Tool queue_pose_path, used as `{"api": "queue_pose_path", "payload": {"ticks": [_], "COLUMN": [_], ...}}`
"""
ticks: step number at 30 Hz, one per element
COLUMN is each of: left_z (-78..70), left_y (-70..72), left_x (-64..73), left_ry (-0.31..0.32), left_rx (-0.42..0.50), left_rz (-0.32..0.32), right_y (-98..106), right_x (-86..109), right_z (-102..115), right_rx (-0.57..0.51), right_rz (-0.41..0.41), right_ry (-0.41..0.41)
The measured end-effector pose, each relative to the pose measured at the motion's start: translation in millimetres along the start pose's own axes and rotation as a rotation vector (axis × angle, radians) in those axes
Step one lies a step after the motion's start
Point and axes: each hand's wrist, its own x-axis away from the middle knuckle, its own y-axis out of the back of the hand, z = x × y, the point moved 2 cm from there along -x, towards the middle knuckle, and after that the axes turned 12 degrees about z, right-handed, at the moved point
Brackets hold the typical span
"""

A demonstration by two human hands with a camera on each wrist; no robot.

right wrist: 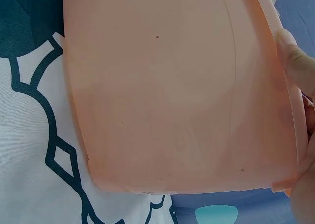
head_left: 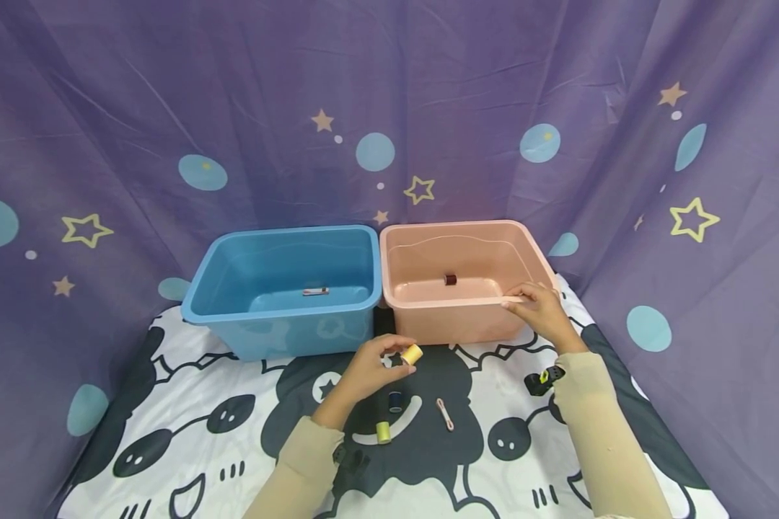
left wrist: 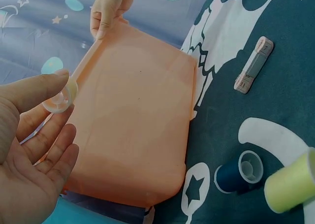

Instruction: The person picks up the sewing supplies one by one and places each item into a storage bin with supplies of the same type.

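My left hand [head_left: 374,369] pinches a yellow thread spool [head_left: 412,355] between thumb and fingers, in front of the two bins and above the cloth. In the left wrist view the spool's [left wrist: 61,99] white end faces the camera. The front rim of the peach bin [head_left: 454,317] is gripped by my right hand [head_left: 540,314], thumb outside. A dark brown spool [head_left: 451,279] lies inside that bin. On the cloth below my left hand are a navy spool [head_left: 395,402], a yellow-green spool [head_left: 383,432] and a folded tape measure [head_left: 444,415].
A blue bin [head_left: 285,324] stands left of the peach one, with a small folded tape [head_left: 315,292] on its floor. Behind both hangs a purple curtain [head_left: 454,86]. The black-and-white patterned cloth [head_left: 234,404] covers the surface.
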Motion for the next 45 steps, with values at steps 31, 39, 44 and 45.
{"api": "queue_pose_path", "payload": {"ticks": [31,39,44,45], "left_z": [-23.2,-25.9,-29.4,-34.7], "left_y": [16.5,21.2,23.5,24.7], "left_x": [-23.8,-27.7,-31.2,-30.9], "left_ry": [-0.044,-0.02,-0.039,-0.038], "left_rx": [0.004,0.01,0.012,0.014], "left_rz": [-0.035,-0.039,-0.054,-0.055], "right_y": [0.2,-0.9,-1.1,-1.1], "right_x": [0.1,-0.5,-0.7,-0.8], "right_z": [-1.3,-1.5,-2.2,-2.0], "right_rx": [0.004,-0.003,-0.004,-0.003], "right_rz": [-0.032,-0.026,-0.025,-0.028], "right_ry": [0.042,0.027,0.021,0.023]}}
